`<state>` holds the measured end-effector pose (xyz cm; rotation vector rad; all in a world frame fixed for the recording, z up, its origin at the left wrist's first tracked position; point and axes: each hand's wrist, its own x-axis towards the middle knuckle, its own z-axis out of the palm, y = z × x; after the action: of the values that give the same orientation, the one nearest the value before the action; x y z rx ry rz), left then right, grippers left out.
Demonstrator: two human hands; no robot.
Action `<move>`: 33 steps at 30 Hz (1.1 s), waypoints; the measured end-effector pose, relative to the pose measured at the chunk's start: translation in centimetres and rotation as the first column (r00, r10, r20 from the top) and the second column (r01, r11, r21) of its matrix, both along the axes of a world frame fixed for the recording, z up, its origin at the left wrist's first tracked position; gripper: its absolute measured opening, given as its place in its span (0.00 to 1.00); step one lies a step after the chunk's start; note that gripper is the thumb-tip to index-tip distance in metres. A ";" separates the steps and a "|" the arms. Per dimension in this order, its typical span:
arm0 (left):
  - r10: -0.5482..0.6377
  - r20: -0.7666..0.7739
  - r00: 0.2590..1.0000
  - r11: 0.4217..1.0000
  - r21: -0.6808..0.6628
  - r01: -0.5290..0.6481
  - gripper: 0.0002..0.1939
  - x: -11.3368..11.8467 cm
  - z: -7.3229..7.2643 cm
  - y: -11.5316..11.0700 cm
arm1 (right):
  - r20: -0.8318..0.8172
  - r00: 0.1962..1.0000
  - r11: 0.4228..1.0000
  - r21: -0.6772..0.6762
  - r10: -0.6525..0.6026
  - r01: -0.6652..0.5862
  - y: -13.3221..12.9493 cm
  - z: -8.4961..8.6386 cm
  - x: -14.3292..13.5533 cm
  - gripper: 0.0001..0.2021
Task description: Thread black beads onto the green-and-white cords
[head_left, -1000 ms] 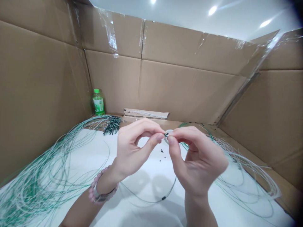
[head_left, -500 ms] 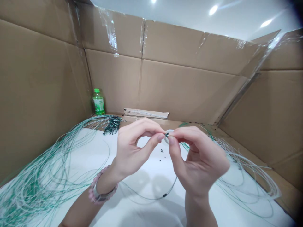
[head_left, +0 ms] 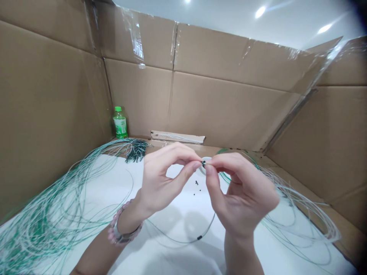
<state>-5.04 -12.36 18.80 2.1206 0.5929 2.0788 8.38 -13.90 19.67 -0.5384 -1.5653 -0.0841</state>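
Note:
My left hand and my right hand meet fingertip to fingertip, each in a thumb-and-finger pinch. Between the tips shows a tiny black-and-green piece, apparently on a thin wire; its exact form is too small to tell. Below, a thin greenish wire hangs in a curve from behind one hand to the other, and a small black bead-like piece sits on it. Just behind the fingertips a small white round dish is partly hidden.
Several loose black bits lie on the white surface. Green and white wires heap at left, their dark ends bunched; more wires coil at right. A green bottle stands before cardboard walls.
Both hands stay pinched together, almost still. The tiny piece shows slightly more between the fingertips, and the whole view has shifted a little.

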 end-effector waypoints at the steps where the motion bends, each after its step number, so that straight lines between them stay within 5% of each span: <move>1: 0.002 -0.002 1.000 1.000 0.003 -0.002 0.06 0.0 0.0 0.0 | -0.003 1.000 1.000 -0.002 0.002 -0.002 0.0 0.0 0.0 0.10; 21: 0.052 -0.014 0.999 0.998 0.045 -0.051 0.07 0.2 -0.1 0.1 | 0.018 0.997 0.997 0.032 -0.077 0.076 0.0 0.0 -0.1 0.10; 33: 0.004 0.033 0.999 0.998 0.061 -0.006 0.07 0.6 -0.5 0.3 | -0.049 0.999 1.000 0.009 -0.007 0.007 0.2 -0.3 -0.5 0.11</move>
<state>-4.41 -12.03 18.30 2.1150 0.5381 2.1567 7.88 -13.70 19.33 -0.5354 -1.5145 -0.0829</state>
